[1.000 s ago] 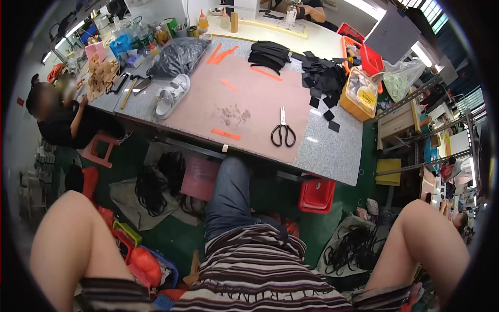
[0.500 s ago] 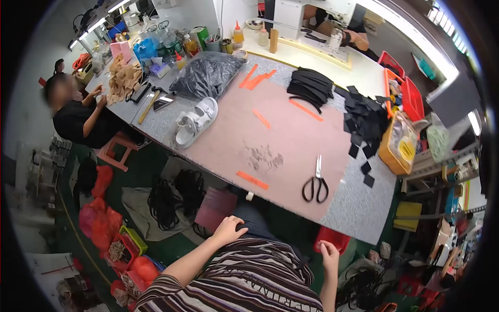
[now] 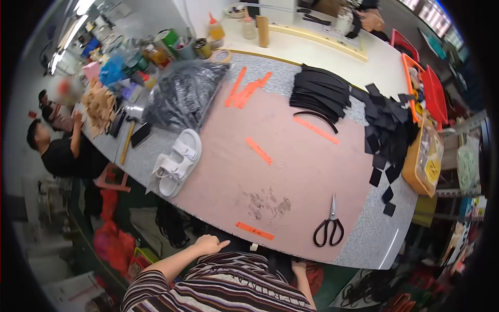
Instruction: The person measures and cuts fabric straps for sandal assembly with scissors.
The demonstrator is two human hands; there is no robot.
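My left hand (image 3: 212, 243) rests low over my lap, just below the table's front edge. Its thumb points right, away from the other fingers, and nothing shows in it. At the right, my right hand (image 3: 299, 268) is down by my side against the table edge, its fingers mostly hidden. Nearest on the tabletop are an orange strip (image 3: 254, 231) close to the front edge and black-handled scissors (image 3: 329, 228) lying with blades pointing away. A white two-strap sandal (image 3: 178, 163) lies at the left of the pinkish mat (image 3: 223, 192).
Black strips (image 3: 319, 91) and black square pieces (image 3: 384, 119) lie at the back right, beside a yellow bin (image 3: 422, 156). A plastic bag of black material (image 3: 182, 96), a hammer (image 3: 127, 143) and tan pieces (image 3: 101, 106) are at the left. A person (image 3: 62, 153) sits beyond.
My view has moved closer to the table. The left hand has shifted left, its fingers more curled. The right hand, earlier raised with fingertips together, has dropped in beside the table edge.
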